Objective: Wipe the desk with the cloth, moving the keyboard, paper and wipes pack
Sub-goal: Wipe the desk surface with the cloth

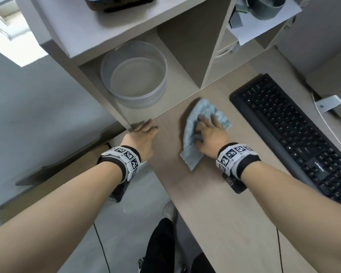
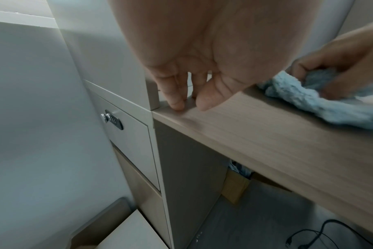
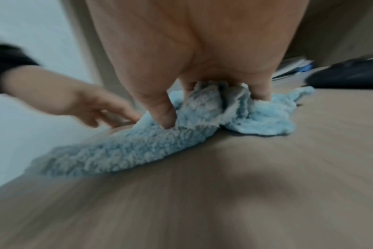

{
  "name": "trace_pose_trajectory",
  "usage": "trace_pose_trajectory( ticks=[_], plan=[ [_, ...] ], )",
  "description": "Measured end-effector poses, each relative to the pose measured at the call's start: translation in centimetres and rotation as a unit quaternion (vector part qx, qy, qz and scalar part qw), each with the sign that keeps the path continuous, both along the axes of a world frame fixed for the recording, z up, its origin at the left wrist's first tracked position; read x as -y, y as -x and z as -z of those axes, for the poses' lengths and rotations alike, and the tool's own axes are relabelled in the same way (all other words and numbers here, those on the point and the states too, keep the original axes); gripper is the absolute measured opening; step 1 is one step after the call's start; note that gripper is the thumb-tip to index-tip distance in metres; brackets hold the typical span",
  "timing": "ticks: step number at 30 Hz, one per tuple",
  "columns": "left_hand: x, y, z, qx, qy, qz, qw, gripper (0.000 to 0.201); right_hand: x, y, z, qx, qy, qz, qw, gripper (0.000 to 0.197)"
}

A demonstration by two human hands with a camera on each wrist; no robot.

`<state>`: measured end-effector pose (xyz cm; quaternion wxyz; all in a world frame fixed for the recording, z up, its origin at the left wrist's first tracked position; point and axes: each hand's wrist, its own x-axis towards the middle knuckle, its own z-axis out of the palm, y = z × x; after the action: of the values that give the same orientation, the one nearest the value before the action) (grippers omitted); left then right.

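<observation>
A fluffy light-blue cloth lies bunched on the wooden desk, near its back left. My right hand presses down on the cloth, fingers curled into its folds. My left hand rests with straight fingers on the desk's left corner, beside the shelf unit, holding nothing. The black keyboard lies askew to the right of the cloth. White paper sits on a shelf at the top right. No wipes pack is in view.
A round translucent container stands in the shelf cubby behind the cloth. A silver device with a white cable lies behind the keyboard. Left of the desk is a drawer with a lock. Black cables lie on the floor.
</observation>
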<state>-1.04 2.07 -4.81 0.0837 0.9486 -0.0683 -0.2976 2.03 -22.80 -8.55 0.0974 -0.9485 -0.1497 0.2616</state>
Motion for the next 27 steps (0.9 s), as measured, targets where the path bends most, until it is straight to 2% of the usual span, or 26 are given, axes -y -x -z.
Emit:
trace_pose_trajectory(
  ticks=[3,5,8,10,12,13,15,17,19,23,25,27],
  plan=[
    [-0.2,0.6,-0.1,0.007,0.062,-0.048,0.997,0.084,-2.0,-2.1,-1.6,-0.005,0.015,0.079,0.997,0.08],
    [-1.1,1.5,-0.5,0.028,0.11,-0.126,0.986,0.078,-5.0,-2.2,-2.8,0.002,0.012,0.062,0.998,0.092],
    [-3.5,3.8,-0.5,0.067,0.09,-0.176,0.978,0.068,-10.3,0.4,-2.4,0.008,-0.007,-0.069,0.998,0.097],
    [-5.3,4.8,0.2,0.054,0.054,-0.194,0.978,0.068,-12.7,3.9,-2.1,-0.008,-0.01,-0.193,0.981,0.089],
    [-6.4,5.1,0.6,0.039,0.042,-0.216,0.975,0.065,-12.6,6.4,-1.7,-0.019,-0.01,-0.266,0.964,0.077],
    [-6.7,5.1,0.5,0.032,0.041,-0.226,0.973,0.065,-11.7,6.6,-1.8,-0.023,-0.02,-0.268,0.963,0.073],
    [-6.7,5.1,0.4,0.028,0.047,-0.234,0.971,0.065,-9.1,5.0,-1.8,-0.015,-0.039,-0.208,0.977,0.071],
    [-6.6,5.2,0.4,0.035,0.06,-0.23,0.971,0.063,-7.8,2.2,-2.1,-0.001,-0.014,-0.122,0.992,0.074],
    [-6.2,5.4,0.5,0.047,0.074,-0.218,0.972,0.061,-9.1,0.5,-2.3,0.004,0.023,-0.081,0.996,0.077],
    [-5.2,5.5,0.4,0.07,0.094,-0.205,0.972,0.057,-13.3,3.8,-2.3,0.009,0.041,-0.185,0.982,0.074],
    [-4.6,5.8,0.5,0.077,0.101,-0.198,0.972,0.055,-12.2,6.6,-1.9,-0.012,0.024,-0.218,0.976,0.075],
    [-3.8,6.0,0.5,0.082,0.095,-0.189,0.974,0.055,-9.1,8.7,-1.3,0.001,-0.007,-0.2,0.98,0.072]
  ],
)
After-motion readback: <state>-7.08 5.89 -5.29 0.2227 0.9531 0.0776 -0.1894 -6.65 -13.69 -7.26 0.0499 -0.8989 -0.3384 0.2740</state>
